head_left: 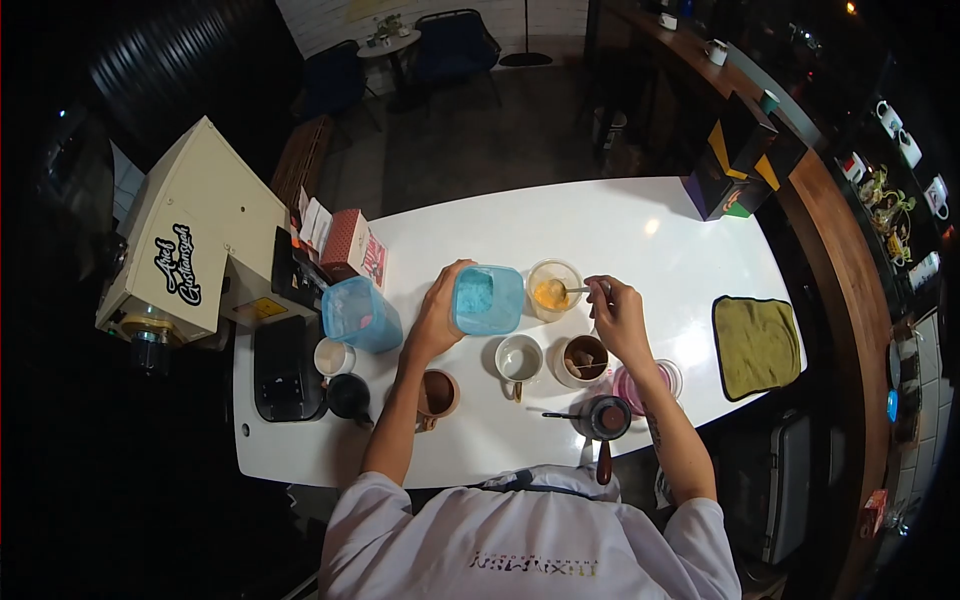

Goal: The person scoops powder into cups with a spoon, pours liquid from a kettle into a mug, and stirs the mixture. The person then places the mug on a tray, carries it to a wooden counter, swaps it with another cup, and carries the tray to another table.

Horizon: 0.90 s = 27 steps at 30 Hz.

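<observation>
With left hand, gripping a square blue plastic container; with right hand, apart, pinching a silver metal spoon in a round clear cup, ideally moving gently

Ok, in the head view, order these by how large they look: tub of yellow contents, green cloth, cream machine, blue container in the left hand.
1. Cream machine
2. Green cloth
3. Blue container in the left hand
4. Tub of yellow contents, slightly covered by the spoon
</observation>
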Available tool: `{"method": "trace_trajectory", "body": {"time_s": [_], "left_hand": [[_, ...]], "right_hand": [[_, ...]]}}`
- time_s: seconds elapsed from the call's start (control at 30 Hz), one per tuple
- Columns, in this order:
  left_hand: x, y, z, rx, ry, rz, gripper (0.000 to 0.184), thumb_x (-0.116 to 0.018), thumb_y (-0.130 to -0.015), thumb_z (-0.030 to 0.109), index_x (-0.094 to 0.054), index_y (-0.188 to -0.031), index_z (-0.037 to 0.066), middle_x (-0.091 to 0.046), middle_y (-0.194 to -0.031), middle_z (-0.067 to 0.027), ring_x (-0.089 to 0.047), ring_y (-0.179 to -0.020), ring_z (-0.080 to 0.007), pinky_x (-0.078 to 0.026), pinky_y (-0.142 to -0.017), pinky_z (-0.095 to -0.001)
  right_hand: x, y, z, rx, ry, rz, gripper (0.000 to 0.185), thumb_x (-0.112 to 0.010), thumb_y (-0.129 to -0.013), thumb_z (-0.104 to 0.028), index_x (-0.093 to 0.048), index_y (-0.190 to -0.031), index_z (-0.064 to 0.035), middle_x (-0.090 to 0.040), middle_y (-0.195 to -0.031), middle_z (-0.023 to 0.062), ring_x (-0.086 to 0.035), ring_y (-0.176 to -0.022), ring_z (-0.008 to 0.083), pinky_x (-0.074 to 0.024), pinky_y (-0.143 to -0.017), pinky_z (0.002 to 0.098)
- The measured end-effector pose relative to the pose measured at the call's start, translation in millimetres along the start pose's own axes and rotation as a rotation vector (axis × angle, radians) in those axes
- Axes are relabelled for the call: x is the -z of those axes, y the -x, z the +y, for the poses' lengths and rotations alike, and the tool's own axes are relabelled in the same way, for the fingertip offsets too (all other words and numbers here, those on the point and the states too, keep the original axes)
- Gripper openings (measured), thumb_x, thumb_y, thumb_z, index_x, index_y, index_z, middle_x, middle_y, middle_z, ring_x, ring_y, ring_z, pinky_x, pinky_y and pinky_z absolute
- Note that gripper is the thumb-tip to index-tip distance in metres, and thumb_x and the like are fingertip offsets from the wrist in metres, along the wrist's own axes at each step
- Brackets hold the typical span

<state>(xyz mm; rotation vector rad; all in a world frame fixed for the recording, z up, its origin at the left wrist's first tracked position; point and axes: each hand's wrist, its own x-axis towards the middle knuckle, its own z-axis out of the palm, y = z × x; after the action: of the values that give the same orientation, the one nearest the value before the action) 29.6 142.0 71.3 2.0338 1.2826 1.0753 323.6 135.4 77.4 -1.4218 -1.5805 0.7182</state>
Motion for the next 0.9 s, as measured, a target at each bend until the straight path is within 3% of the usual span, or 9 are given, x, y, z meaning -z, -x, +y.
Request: {"method": "trace_trajectory", "body": {"time_s": [0.03,0.23,0.37,0.63,0.7,0.8,0.9], "left_hand": [[-0.1,1.2,-2.6,0.005,-0.001,0.002,0.082,-0.082,-0.063,-0.003,-0.047,-0.136,0.005,-0.056,-0.134,-0.0192,-0.054,-0.127,-0.0388,-0.046,-0.107,-0.0426],[1.3,6.7,-9.0,0.042,0.03,-0.001,0.083,-0.083,-0.062,-0.002,-0.046,-0.137,0.005,-0.057,-0.132,-0.0185,-0.055,-0.123,-0.0395,-0.047,-0.104,-0.0437],[-1.0,6.9,-12.6,0.03,0.01,0.013,0.08,-0.082,-0.064,-0.002,-0.045,-0.135,0.005,-0.057,-0.128,-0.0178,-0.056,-0.122,-0.0394,-0.047,-0.103,-0.0437],[-10.1,12.0,-19.1,0.076,0.024,0.024,0.08,-0.081,-0.066,-0.002,-0.043,-0.135,0.007,-0.056,-0.128,-0.0174,-0.055,-0.122,-0.0389,-0.046,-0.103,-0.0427],[-12.6,15.3,-19.9,0.117,0.046,0.036,0.081,-0.082,-0.065,-0.001,-0.042,-0.136,0.007,-0.056,-0.128,-0.017,-0.055,-0.122,-0.0387,-0.046,-0.103,-0.0424],[-17.6,19.1,-26.7,0.052,0.028,0.073,0.083,-0.082,-0.065,-0.002,-0.04,-0.137,0.007,-0.055,-0.128,-0.0172,-0.055,-0.122,-0.0378,-0.046,-0.103,-0.0418],[-19.3,23.4,-31.3,0.09,0.067,0.085,0.085,-0.082,-0.064,-0.003,-0.04,-0.138,0.007,-0.055,-0.129,-0.0176,-0.055,-0.123,-0.0369,-0.046,-0.103,-0.0414]], "right_hand": [[0.0,2.1,-3.7,0.086,0.028,0.004,0.021,-0.056,-0.101,-0.008,-0.067,-0.104,0.0085,-0.066,-0.073,0.0123,-0.06,-0.057,0.0144,-0.0467,-0.052,0.0288],[11.7,10.3,-28.2,0.238,0.127,-0.022,0.015,-0.053,-0.098,0.002,-0.065,-0.104,0.0081,-0.064,-0.083,0.0176,-0.063,-0.062,0.0221,-0.0505,-0.058,0.0326],[18.5,18.0,-39.5,0.269,0.15,-0.012,0.013,-0.052,-0.097,0.003,-0.063,-0.104,0.007,-0.062,-0.079,0.0158,-0.062,-0.062,0.0208,-0.05,-0.059,0.0317],[21.7,18.8,-32.9,0.228,0.119,0.007,0.015,-0.05,-0.101,-0.002,-0.061,-0.102,0.0076,-0.06,-0.07,0.0107,-0.062,-0.06,0.0151,-0.0499,-0.056,0.0287],[22.0,20.6,-37.8,0.102,0.029,0.017,0.017,-0.049,-0.102,-0.006,-0.061,-0.101,0.0073,-0.061,-0.07,0.009,-0.062,-0.059,0.0128,-0.0502,-0.053,0.0266],[19.9,19.2,-30.5,0.094,-0.012,0.056,0.018,-0.049,-0.102,-0.007,-0.061,-0.101,0.007,-0.062,-0.07,0.008,-0.061,-0.057,0.0108,-0.0505,-0.051,0.0252],[16.9,18.9,-39.9,0.0,-0.056,0.076,0.014,-0.053,-0.097,-0.003,-0.063,-0.097,0.0076,-0.064,-0.066,0.0135,-0.067,-0.057,0.018,-0.053,-0.051,0.0307]]}}
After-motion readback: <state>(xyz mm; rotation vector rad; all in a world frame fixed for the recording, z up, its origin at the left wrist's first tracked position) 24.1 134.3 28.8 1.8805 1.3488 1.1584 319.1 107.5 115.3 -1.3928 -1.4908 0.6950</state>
